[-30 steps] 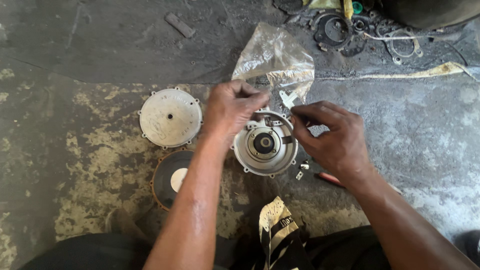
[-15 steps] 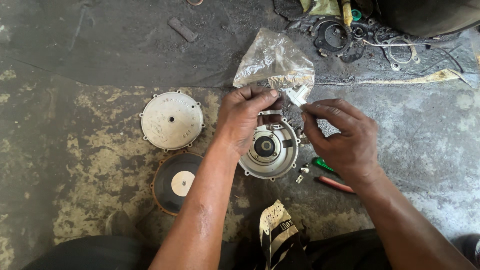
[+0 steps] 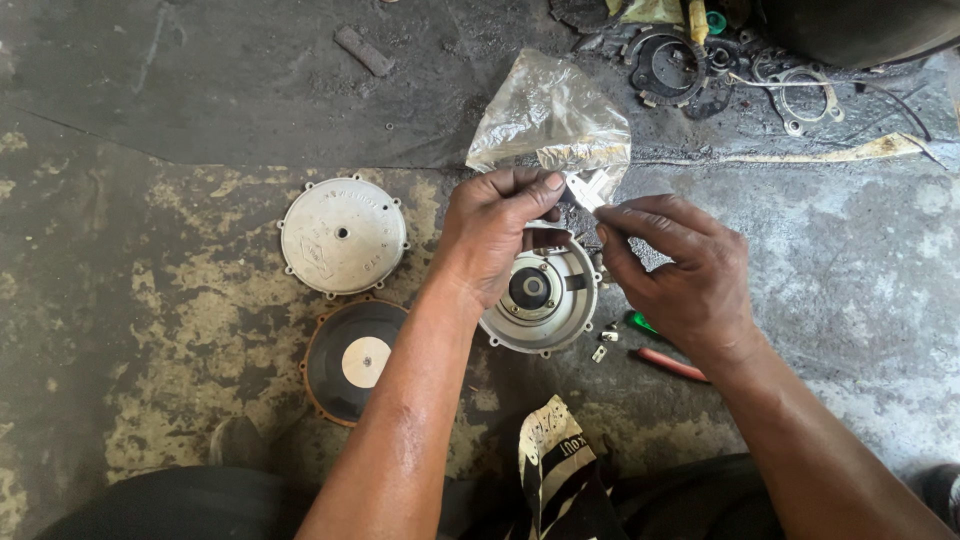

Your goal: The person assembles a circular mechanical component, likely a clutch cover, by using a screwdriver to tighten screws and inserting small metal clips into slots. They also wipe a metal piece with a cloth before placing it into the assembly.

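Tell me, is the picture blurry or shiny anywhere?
Head view: sharp and evenly lit, soft daylight, only faint shadows under the left hand and right hand; the crinkled clear plastic bag catches bright glare; the round grey metal cover has a dull sheen.

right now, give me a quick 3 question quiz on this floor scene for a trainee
1. True or false: the round metal cover lies on top of the black diaphragm.
2. Which hand pinches the small white part? A left hand B right hand C both
3. Fill in: the clear plastic bag lies on the ____ side of the round housing.

Key: 1 false, they lie side by side, apart. 2 C. 3 far.
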